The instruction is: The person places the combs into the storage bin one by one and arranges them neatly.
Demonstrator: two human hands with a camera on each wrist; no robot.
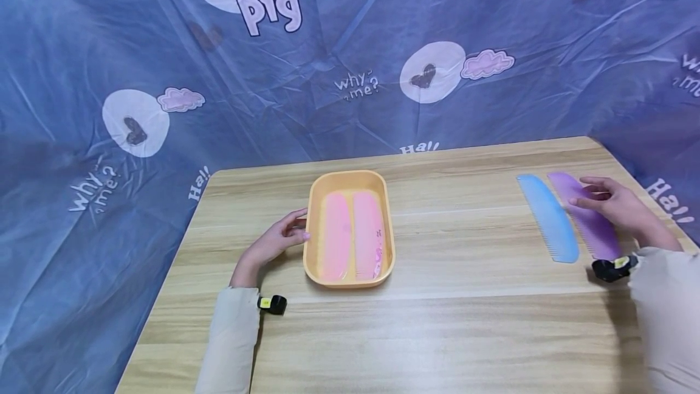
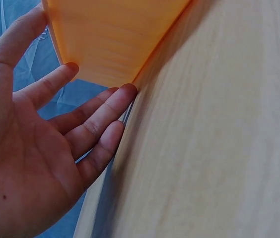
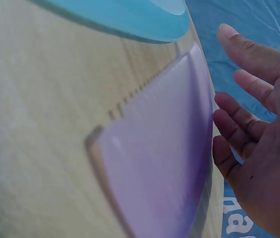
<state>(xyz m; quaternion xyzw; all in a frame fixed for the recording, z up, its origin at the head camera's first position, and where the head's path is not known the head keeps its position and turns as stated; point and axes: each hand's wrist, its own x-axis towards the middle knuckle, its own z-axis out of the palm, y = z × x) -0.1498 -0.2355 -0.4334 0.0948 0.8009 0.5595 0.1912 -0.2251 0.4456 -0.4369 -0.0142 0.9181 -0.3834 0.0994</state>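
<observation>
My left hand (image 1: 276, 237) is at the left wall of a yellow-orange plastic tray (image 1: 389, 224), its fingertips touching the side and its thumb up by the rim. Two pink combs (image 1: 337, 233) lie side by side in the tray. Over on the right, a purple comb (image 3: 157, 148) lies flat on the table, teeth toward the left. Beside its smooth outer edge is my right hand (image 3: 266, 124), fingers loosely bent and holding nothing. A blue comb (image 1: 551, 221) lies just left of the purple one.
The wood-grain table (image 1: 459, 321) has its back edge against a blue printed cloth (image 1: 339, 29), which also hangs at the left and right sides. Black wrist cameras (image 1: 272, 304) are strapped to both wrists.
</observation>
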